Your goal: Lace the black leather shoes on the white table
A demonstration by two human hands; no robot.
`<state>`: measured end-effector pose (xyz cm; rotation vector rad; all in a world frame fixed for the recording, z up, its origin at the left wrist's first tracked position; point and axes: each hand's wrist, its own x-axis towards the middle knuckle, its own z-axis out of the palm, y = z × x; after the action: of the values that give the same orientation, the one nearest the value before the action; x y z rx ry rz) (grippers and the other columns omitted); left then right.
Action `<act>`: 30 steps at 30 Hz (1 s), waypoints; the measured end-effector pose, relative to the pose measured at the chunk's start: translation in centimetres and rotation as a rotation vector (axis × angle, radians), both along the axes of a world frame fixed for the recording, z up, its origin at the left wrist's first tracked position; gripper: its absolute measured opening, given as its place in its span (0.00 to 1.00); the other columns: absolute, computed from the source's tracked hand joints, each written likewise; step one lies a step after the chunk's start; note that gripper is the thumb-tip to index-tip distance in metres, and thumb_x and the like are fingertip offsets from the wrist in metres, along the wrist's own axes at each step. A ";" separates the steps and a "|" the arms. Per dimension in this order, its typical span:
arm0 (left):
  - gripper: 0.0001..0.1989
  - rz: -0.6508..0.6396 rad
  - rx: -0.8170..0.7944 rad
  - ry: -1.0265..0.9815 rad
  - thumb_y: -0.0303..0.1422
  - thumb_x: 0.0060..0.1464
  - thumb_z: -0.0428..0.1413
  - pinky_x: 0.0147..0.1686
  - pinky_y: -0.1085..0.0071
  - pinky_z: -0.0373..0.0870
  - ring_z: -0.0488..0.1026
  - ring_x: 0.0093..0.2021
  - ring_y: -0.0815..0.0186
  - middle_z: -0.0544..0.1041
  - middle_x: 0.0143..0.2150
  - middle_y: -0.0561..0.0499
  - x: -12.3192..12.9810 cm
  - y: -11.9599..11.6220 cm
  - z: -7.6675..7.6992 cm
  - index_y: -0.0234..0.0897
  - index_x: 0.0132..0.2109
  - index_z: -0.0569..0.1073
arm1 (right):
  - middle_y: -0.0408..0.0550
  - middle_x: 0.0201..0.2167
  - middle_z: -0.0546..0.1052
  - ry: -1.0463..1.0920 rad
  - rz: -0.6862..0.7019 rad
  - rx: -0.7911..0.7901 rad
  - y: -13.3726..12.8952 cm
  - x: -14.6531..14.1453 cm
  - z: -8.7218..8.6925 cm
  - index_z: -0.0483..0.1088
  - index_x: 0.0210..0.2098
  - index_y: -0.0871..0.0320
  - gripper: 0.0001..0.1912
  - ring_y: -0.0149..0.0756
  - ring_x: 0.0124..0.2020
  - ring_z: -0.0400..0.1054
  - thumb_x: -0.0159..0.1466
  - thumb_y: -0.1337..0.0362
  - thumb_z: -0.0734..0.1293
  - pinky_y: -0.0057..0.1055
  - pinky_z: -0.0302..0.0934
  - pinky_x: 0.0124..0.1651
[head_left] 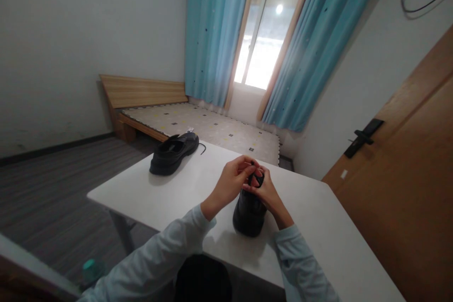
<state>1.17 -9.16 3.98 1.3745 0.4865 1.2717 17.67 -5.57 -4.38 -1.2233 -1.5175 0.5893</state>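
Observation:
A black shoe (pixel 248 214) stands on the white table (pixel 304 226), its rounded near end toward me. Both hands meet over its far part. My left hand (pixel 235 177) has its fingers bent and pinched at the top of the shoe, around a dark lace. From the right side, my right hand (pixel 265 188) closes its fingers on the same dark lace area, partly hiding it. A second black shoe (pixel 170 155) sits at the table's far left edge, with a loose lace end (pixel 203 148) beside its toe.
Beyond the table is a bed (pixel 219 127) with a patterned mattress and wooden headboard (pixel 145 92). Blue curtains (pixel 215 33) hang by a window. A wooden door (pixel 406 160) stands at the right. A dark round object (pixel 203 278) is below the near edge.

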 end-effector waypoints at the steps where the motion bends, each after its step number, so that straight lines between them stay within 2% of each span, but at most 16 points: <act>1: 0.10 0.020 0.009 -0.007 0.35 0.52 0.56 0.26 0.76 0.69 0.72 0.25 0.71 0.75 0.31 0.50 -0.1 -0.4 0.3 0.33 0.37 0.69 | 0.52 0.50 0.68 0.012 0.004 -0.009 0.0 0.0 -0.1 0.57 0.52 0.55 0.45 0.48 0.54 0.62 0.39 0.54 0.77 0.45 0.56 0.55; 6: 0.08 0.052 0.045 -0.018 0.33 0.52 0.55 0.29 0.75 0.70 0.73 0.28 0.70 0.76 0.31 0.49 -0.4 -1.9 1.5 0.32 0.38 0.71 | 0.52 0.51 0.67 0.011 0.006 -0.029 0.3 0.2 -0.5 0.57 0.52 0.56 0.44 0.49 0.55 0.61 0.39 0.55 0.76 0.44 0.56 0.55; 12: 0.06 0.083 -0.007 -0.011 0.32 0.51 0.55 0.28 0.74 0.70 0.72 0.25 0.69 0.75 0.27 0.51 -0.5 -3.9 1.5 0.34 0.36 0.72 | 0.54 0.51 0.67 -0.075 -0.021 -0.021 0.3 0.3 -0.6 0.57 0.53 0.55 0.42 0.51 0.54 0.61 0.41 0.56 0.75 0.45 0.56 0.55; 17: 0.04 0.099 -0.011 -0.006 0.31 0.50 0.55 0.27 0.73 0.69 0.71 0.23 0.70 0.74 0.25 0.52 -0.9 -5.6 1.7 0.35 0.34 0.72 | 0.56 0.54 0.62 -0.137 -0.052 -0.046 0.3 0.4 -0.5 0.54 0.54 0.57 0.45 0.53 0.56 0.58 0.41 0.54 0.73 0.48 0.52 0.58; 24: 0.04 0.096 -0.033 0.017 0.31 0.49 0.56 0.26 0.73 0.68 0.70 0.22 0.70 0.73 0.24 0.52 -1.2 -6.7 2.2 0.35 0.32 0.72 | 0.57 0.55 0.60 -0.198 -0.067 -0.066 0.1 0.5 -0.2 0.54 0.55 0.57 0.45 0.53 0.58 0.56 0.42 0.52 0.73 0.47 0.49 0.61; 30: 0.03 0.113 -0.001 0.050 0.30 0.49 0.55 0.26 0.74 0.68 0.70 0.22 0.70 0.74 0.23 0.52 -1.6 -6.8 2.7 0.35 0.32 0.72 | 0.55 0.53 0.63 -0.218 -0.057 -0.031 0.0 0.6 -0.1 0.56 0.53 0.56 0.42 0.53 0.56 0.57 0.43 0.52 0.73 0.48 0.51 0.59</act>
<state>-0.38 -15.94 6.69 1.3976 0.6064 1.3301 18.31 -5.61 -4.48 -1.3858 -1.6525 0.4545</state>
